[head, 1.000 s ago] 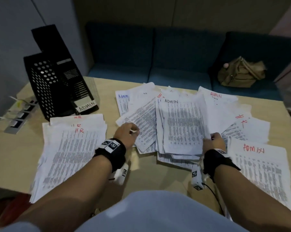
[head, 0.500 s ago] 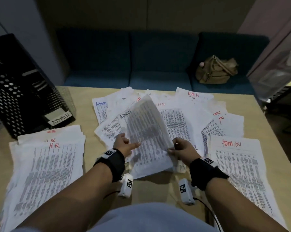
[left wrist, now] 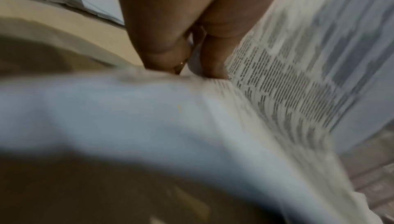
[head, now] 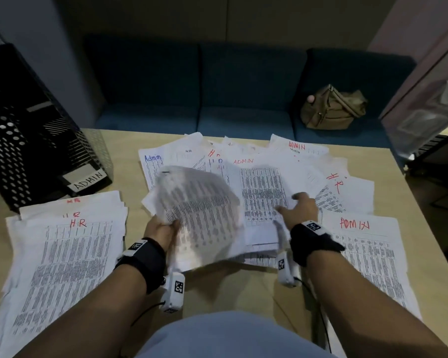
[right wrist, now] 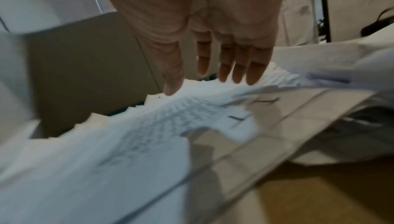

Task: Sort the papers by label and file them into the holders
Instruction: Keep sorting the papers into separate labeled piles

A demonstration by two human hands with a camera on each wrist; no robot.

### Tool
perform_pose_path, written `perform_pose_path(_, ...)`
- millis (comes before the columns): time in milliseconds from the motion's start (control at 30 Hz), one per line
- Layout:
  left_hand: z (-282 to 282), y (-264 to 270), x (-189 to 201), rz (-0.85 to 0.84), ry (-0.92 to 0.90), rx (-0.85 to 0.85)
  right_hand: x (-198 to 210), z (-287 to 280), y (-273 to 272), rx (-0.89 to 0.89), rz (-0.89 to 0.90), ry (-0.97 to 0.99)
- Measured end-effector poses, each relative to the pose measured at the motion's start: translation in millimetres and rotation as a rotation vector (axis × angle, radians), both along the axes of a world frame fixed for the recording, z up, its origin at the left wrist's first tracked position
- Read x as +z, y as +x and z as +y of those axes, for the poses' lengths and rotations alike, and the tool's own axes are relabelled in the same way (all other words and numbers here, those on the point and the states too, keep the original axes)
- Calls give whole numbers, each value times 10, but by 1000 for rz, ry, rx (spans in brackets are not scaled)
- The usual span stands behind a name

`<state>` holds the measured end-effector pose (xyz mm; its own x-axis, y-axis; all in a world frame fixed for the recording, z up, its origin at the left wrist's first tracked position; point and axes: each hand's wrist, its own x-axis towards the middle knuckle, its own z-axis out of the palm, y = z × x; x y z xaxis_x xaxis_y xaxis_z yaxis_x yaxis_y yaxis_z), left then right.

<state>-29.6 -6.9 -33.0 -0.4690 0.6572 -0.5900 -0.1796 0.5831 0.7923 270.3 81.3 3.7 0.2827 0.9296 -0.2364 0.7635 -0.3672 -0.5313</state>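
Pinching a blurred printed sheet (head: 199, 215) at its edge, the left hand's (head: 161, 228) grip lifts it above the table (head: 243, 288), while the right hand (head: 301, 210) hovers spread over the loose papers (head: 264, 192); HR pile (head: 63, 254) left, ADMIN pile (head: 367, 257) right, black ADMIN holder (head: 37, 140) far left.

Left wrist view: fingers (left wrist: 162, 42) and thumb clamp the sheet (left wrist: 277, 93).

Right wrist view: straight fingers (right wrist: 238, 66) are parted above the papers (right wrist: 170, 114).

Loose papers (head: 264, 182) mid-table; HR stack (head: 63, 254) left of them, holder (head: 37, 140) behind-left, ADMIN stack (head: 367, 259) right, bag (head: 332, 109) behind.
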Motion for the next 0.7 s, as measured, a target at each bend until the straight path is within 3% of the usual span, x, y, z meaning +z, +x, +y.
perform_pose_path(167, -3, -17, -82, 6, 11, 1, -139, 82, 144, -9, -112, -209)
perform_pose_path(233, 19, -63, -204, 17, 17, 11, -185, 88, 155, -21, -93, -162)
perform_pose_path(300, 8, 18, 86, 32, -11, -12, -209, 78, 136, -40, -58, -81)
perform_pose_path(500, -6, 116, 169, 19, -7, -45, -116, -51, 89, -133, 59, 194)
perform_pose_path(700, 29, 200, 167, 15, 42, -119, -166, -202, 95, -172, 174, 107)
